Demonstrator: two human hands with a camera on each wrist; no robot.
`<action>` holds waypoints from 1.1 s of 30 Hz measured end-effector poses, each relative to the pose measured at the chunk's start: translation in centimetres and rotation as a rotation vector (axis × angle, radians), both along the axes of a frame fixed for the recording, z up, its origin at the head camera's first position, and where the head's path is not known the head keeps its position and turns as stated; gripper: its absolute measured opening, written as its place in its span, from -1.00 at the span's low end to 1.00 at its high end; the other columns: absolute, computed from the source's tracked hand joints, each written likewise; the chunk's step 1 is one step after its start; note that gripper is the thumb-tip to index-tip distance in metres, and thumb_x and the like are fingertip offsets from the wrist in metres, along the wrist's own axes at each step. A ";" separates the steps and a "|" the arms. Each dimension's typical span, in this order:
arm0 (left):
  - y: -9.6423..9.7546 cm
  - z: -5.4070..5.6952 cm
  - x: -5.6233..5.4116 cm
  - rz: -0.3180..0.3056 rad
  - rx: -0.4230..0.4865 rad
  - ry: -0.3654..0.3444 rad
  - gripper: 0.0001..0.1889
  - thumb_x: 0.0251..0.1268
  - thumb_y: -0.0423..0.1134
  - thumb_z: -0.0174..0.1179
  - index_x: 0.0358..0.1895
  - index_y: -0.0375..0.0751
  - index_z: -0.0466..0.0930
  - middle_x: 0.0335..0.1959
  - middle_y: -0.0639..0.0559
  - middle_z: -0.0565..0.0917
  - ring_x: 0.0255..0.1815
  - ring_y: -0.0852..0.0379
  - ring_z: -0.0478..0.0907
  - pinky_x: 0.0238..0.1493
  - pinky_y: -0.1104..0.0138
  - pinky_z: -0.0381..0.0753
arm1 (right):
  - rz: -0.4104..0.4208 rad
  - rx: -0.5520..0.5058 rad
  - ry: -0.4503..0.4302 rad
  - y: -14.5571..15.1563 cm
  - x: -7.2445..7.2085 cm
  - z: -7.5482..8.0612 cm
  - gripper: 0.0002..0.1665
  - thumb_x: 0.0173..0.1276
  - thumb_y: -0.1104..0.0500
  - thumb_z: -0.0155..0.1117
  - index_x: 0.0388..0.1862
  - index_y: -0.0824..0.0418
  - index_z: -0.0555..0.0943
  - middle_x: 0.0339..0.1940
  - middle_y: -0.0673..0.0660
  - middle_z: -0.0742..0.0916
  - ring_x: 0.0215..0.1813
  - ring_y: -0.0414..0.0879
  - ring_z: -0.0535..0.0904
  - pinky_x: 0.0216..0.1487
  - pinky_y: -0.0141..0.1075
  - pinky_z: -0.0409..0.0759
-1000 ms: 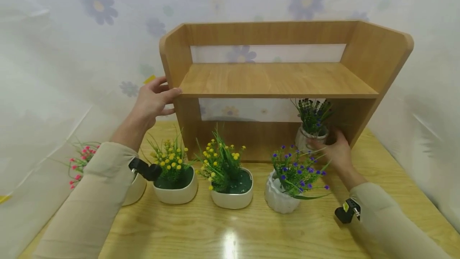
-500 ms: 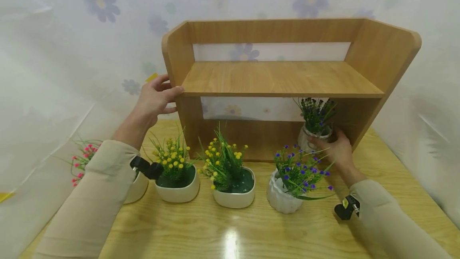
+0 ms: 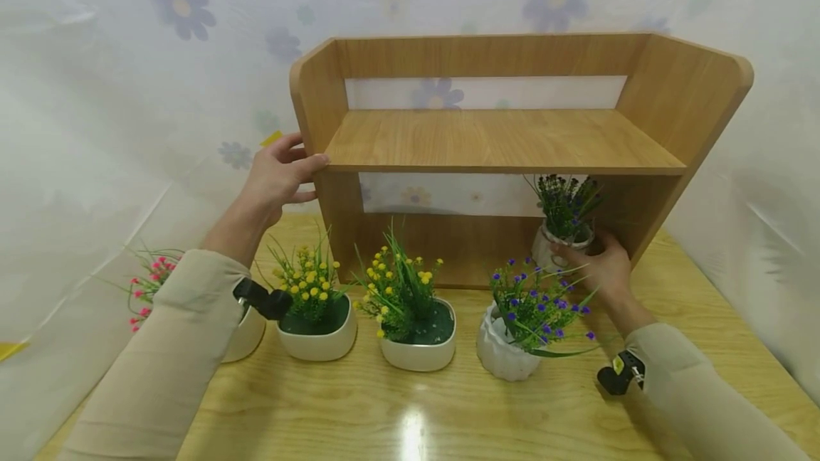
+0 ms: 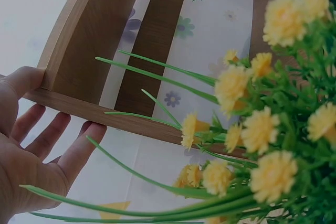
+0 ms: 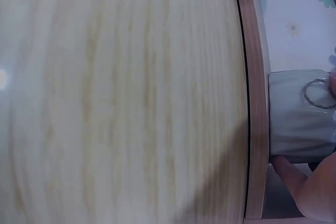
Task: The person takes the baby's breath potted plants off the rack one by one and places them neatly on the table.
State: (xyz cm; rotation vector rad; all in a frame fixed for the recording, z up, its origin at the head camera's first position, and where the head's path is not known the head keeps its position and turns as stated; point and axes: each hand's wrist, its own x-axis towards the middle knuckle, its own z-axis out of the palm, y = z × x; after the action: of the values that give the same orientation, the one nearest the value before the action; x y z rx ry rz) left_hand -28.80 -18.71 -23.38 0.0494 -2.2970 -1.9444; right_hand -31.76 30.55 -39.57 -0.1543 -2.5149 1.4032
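Note:
My left hand (image 3: 272,180) grips the left side panel of a two-tier wooden shelf (image 3: 487,141), its thumb on the front edge and fingers on the outer side. Seen from the left wrist, the fingers (image 4: 84,148) lie against that panel. On the right, my right hand (image 3: 605,269) holds a potted plant with dark purple flowers (image 3: 564,205) by its whitish pot (image 5: 296,124). This pot is upright in the lower tier, close to the right side panel. In the right wrist view a fingertip is at the pot's lower edge, near the shelf's front strip (image 5: 257,129).
In front of the shelf, a row of potted plants stands on the wooden table (image 3: 333,411): pink flowers (image 3: 150,283), yellow flowers (image 3: 310,283), more yellow flowers (image 3: 391,276) and a ribbed white pot (image 3: 506,358) with purple flowers. A flower-patterned white sheet (image 3: 224,55) hangs behind.
The head view has shifted slightly, so the scene appears a little further right. Both hands keep their holds, and the plant stays in the lower right of the shelf.

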 end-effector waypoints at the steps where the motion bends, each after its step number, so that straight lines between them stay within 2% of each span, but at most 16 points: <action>1: 0.0 0.0 0.0 0.000 -0.001 0.001 -0.33 0.37 -0.09 0.33 0.50 0.10 0.32 0.42 -0.11 0.39 0.26 -0.19 0.52 0.08 -0.03 0.63 | -0.002 -0.005 0.000 0.0 0.0 -0.1 0.26 0.21 -0.27 0.47 0.63 0.29 0.05 0.55 0.42 0.24 0.51 0.37 0.15 0.41 0.24 0.22; 10: 0.0 -0.1 0.0 -0.003 -0.012 0.000 -0.33 0.37 -0.07 0.32 0.51 0.09 0.31 0.42 -0.11 0.40 0.25 -0.18 0.53 0.08 -0.03 0.63 | -0.036 -0.039 -0.008 -0.2 0.5 -0.4 0.29 0.19 -0.31 0.47 0.64 0.26 0.05 0.55 0.38 0.25 0.52 0.32 0.15 0.45 0.21 0.18; 12: -0.1 -0.1 0.1 -0.005 -0.013 0.000 -0.32 0.37 -0.07 0.32 0.51 0.10 0.30 0.43 -0.11 0.39 0.25 -0.18 0.52 0.08 -0.03 0.63 | -0.048 -0.043 -0.013 -0.3 0.7 -0.5 0.29 0.18 -0.32 0.47 0.63 0.27 0.05 0.55 0.37 0.25 0.50 0.30 0.19 0.45 0.18 0.21; 13: -0.1 -0.1 0.1 -0.006 -0.014 -0.001 -0.32 0.37 -0.06 0.32 0.52 0.10 0.30 0.43 -0.11 0.39 0.25 -0.18 0.52 0.08 -0.03 0.63 | -0.054 -0.045 -0.013 -0.3 0.8 -0.5 0.28 0.18 -0.32 0.47 0.63 0.27 0.07 0.54 0.38 0.27 0.45 0.30 0.30 0.41 0.13 0.31; 15: -0.2 -0.1 0.1 -0.007 -0.016 0.000 -0.31 0.37 -0.06 0.32 0.52 0.10 0.29 0.43 -0.11 0.38 0.26 -0.18 0.52 0.08 -0.03 0.63 | -0.059 -0.057 -0.008 -0.4 0.8 -0.5 0.27 0.18 -0.31 0.48 0.62 0.26 0.09 0.52 0.39 0.30 0.23 0.24 0.56 0.22 -0.04 0.56; 17: -0.3 -0.1 0.1 -0.007 -0.017 0.001 -0.31 0.37 -0.06 0.32 0.52 0.10 0.28 0.43 -0.11 0.38 0.26 -0.18 0.52 0.08 -0.03 0.63 | -0.048 -0.103 -0.004 -0.5 0.9 -0.6 0.26 0.18 -0.28 0.50 0.63 0.23 0.08 0.48 0.43 0.35 -0.14 0.13 0.75 -0.14 -0.15 0.73; 19: -0.5 -0.1 0.1 -0.007 -0.021 0.002 -0.30 0.37 -0.06 0.32 0.53 0.10 0.28 0.44 -0.12 0.38 0.27 -0.18 0.51 0.09 -0.03 0.63 | -0.030 -0.152 0.004 -0.6 0.8 -0.6 0.24 0.19 -0.24 0.51 0.64 0.20 0.07 0.41 0.47 0.42 -0.49 0.02 0.75 -0.48 -0.19 0.71; 21: -0.5 -0.1 0.1 -0.008 -0.023 0.004 -0.30 0.37 -0.05 0.32 0.53 0.09 0.27 0.44 -0.12 0.37 0.27 -0.19 0.51 0.09 -0.04 0.62 | -0.007 -0.209 0.008 -0.7 0.9 -0.7 0.24 0.21 -0.20 0.51 0.65 0.19 0.03 0.34 0.52 0.48 -0.59 -0.07 0.71 -0.58 -0.15 0.69; 25: -0.6 -0.1 0.1 -0.008 -0.026 0.005 -0.30 0.37 -0.05 0.32 0.53 0.09 0.27 0.44 -0.12 0.37 0.27 -0.19 0.51 0.09 -0.04 0.62 | 0.009 -0.258 0.003 -0.8 1.0 -0.6 0.25 0.20 -0.19 0.52 0.66 0.15 0.01 0.25 0.53 0.54 -0.60 -0.07 0.71 -0.59 -0.09 0.69; 31: -0.5 -0.2 0.0 -0.009 -0.026 0.007 -0.31 0.37 -0.06 0.31 0.53 0.08 0.28 0.44 -0.13 0.36 0.27 -0.19 0.52 0.08 -0.03 0.63 | 0.007 -0.295 -0.043 -0.9 1.3 -0.4 0.35 0.16 -0.20 0.55 0.67 0.15 -0.08 0.47 0.52 0.30 -0.57 -0.03 0.72 -0.55 -0.04 0.70; 33: -0.4 -0.2 0.0 -0.012 -0.024 0.008 -0.31 0.38 -0.06 0.31 0.53 0.08 0.28 0.44 -0.13 0.37 0.27 -0.19 0.52 0.08 -0.03 0.63 | 0.001 -0.301 -0.052 -1.0 1.5 -0.4 0.36 0.15 -0.20 0.56 0.67 0.16 -0.08 0.48 0.53 0.28 -0.57 -0.02 0.72 -0.54 -0.02 0.70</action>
State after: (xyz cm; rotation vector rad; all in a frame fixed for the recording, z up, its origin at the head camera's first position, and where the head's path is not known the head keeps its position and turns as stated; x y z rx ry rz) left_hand -28.78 -19.09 -23.58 0.0258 -2.3197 -1.9189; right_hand -30.26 29.58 -39.98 -0.2480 -2.3282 1.7934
